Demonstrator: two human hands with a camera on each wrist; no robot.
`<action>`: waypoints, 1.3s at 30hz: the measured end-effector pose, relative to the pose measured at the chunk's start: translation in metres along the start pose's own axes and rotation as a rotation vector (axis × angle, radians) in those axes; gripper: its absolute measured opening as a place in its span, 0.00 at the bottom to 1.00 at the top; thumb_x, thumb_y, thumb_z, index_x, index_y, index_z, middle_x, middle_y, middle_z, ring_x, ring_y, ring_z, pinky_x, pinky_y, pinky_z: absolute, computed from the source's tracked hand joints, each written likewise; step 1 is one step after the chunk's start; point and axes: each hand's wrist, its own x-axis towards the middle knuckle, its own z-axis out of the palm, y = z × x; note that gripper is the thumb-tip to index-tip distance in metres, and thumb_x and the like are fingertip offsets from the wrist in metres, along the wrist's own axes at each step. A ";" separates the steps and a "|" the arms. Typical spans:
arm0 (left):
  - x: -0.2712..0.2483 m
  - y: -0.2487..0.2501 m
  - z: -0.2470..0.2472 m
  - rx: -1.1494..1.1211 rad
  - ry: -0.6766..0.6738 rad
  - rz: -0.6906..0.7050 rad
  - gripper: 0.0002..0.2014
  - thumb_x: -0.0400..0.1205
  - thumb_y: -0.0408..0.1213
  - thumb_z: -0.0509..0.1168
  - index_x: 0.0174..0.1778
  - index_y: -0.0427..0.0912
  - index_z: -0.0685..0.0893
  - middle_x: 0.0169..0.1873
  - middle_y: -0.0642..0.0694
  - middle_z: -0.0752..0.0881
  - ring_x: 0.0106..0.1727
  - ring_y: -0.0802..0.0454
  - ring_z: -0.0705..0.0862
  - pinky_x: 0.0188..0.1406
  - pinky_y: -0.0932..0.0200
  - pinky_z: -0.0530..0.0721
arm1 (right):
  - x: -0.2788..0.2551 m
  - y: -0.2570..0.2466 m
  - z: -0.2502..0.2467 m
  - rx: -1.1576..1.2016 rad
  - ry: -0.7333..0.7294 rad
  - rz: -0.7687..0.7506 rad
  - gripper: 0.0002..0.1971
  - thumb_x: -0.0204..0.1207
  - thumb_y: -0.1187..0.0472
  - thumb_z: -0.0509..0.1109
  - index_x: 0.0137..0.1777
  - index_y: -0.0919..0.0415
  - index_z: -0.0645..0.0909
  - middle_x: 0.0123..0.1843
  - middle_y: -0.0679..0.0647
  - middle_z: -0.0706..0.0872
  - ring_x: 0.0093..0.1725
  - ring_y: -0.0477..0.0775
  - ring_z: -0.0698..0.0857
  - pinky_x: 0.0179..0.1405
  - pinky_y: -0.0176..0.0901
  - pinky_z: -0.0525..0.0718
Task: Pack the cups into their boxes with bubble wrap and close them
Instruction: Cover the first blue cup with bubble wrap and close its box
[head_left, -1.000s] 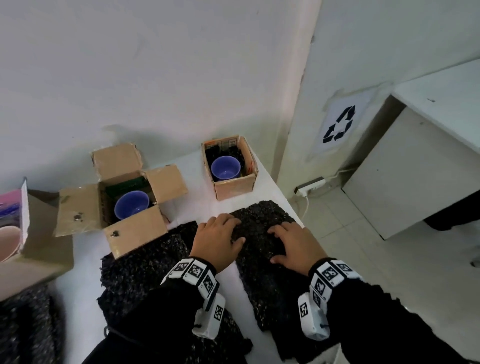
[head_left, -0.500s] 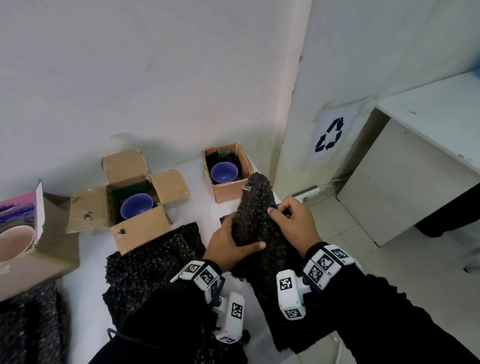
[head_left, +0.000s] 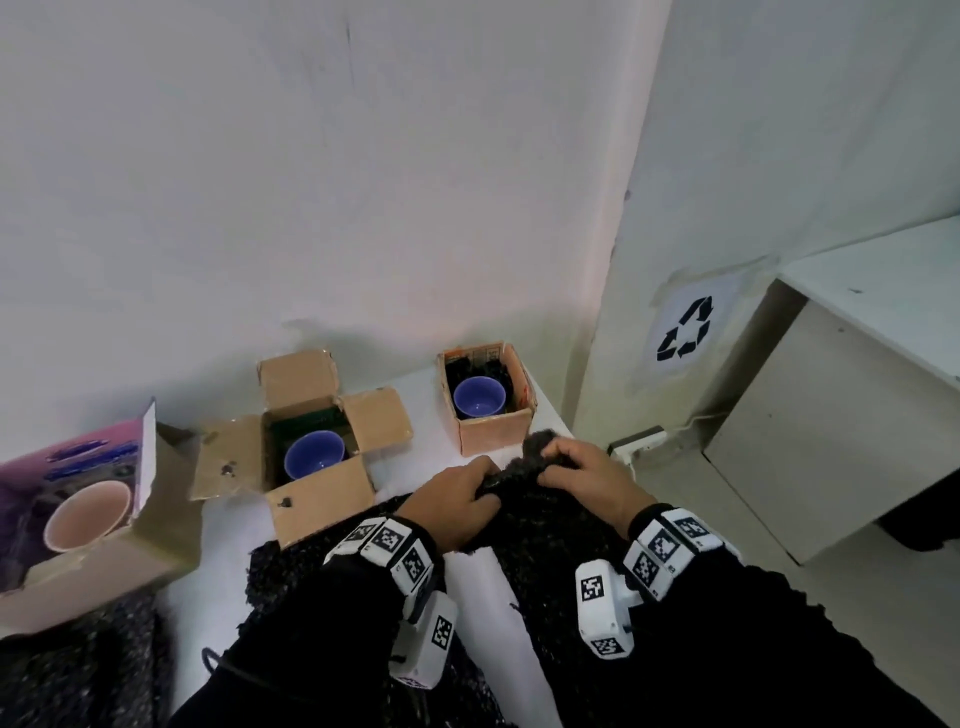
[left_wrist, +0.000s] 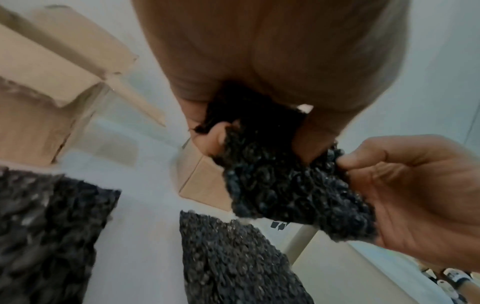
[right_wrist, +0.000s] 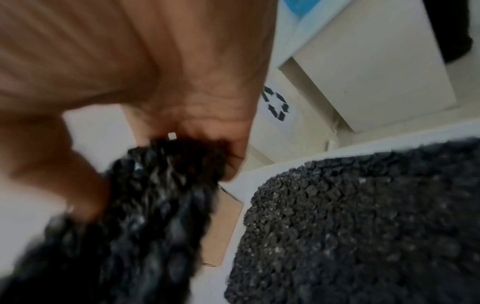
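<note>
Both my hands hold a folded piece of black bubble wrap (head_left: 524, 470) just in front of the small open box (head_left: 493, 434) with a blue cup (head_left: 479, 397) inside. My left hand (head_left: 457, 499) grips its left end and my right hand (head_left: 582, 475) pinches its right end. In the left wrist view the bubble wrap (left_wrist: 280, 185) hangs from my left fingers while the right hand (left_wrist: 405, 195) pinches its edge. The right wrist view shows the wrap (right_wrist: 145, 216) bunched under my right hand (right_wrist: 202, 148). A second open box (head_left: 311, 447) with four flaps spread holds another blue cup (head_left: 313, 456).
A larger box (head_left: 104, 530) at the left holds a pink cup (head_left: 85, 514). More black bubble wrap sheets (head_left: 311, 571) lie on the white table (head_left: 478, 577) under my arms. The table's right edge drops to the floor, where a white cabinet (head_left: 831, 415) stands.
My hands lifted the far end of the flat bubble wrap sheet off the table, then folded and bunched it down between them near the small box.
</note>
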 end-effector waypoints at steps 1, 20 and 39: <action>0.000 -0.001 -0.006 0.016 -0.022 0.012 0.12 0.77 0.46 0.64 0.52 0.46 0.76 0.43 0.46 0.86 0.41 0.48 0.85 0.40 0.53 0.82 | 0.001 -0.002 -0.002 0.047 -0.111 0.053 0.11 0.69 0.62 0.79 0.49 0.62 0.83 0.43 0.54 0.88 0.45 0.51 0.86 0.42 0.25 0.79; 0.107 -0.025 -0.072 -0.246 0.262 -0.094 0.07 0.82 0.34 0.61 0.53 0.49 0.79 0.44 0.55 0.83 0.50 0.50 0.82 0.42 0.65 0.76 | 0.086 -0.021 -0.009 0.044 -0.073 0.079 0.14 0.78 0.42 0.62 0.58 0.43 0.80 0.56 0.47 0.86 0.56 0.49 0.83 0.43 0.41 0.77; 0.205 -0.062 -0.045 -0.380 0.408 -0.134 0.18 0.75 0.31 0.70 0.61 0.44 0.82 0.63 0.40 0.76 0.48 0.54 0.86 0.59 0.60 0.84 | 0.168 0.008 0.014 -1.007 0.372 -0.260 0.11 0.58 0.58 0.79 0.39 0.58 0.83 0.45 0.55 0.80 0.46 0.61 0.77 0.39 0.50 0.76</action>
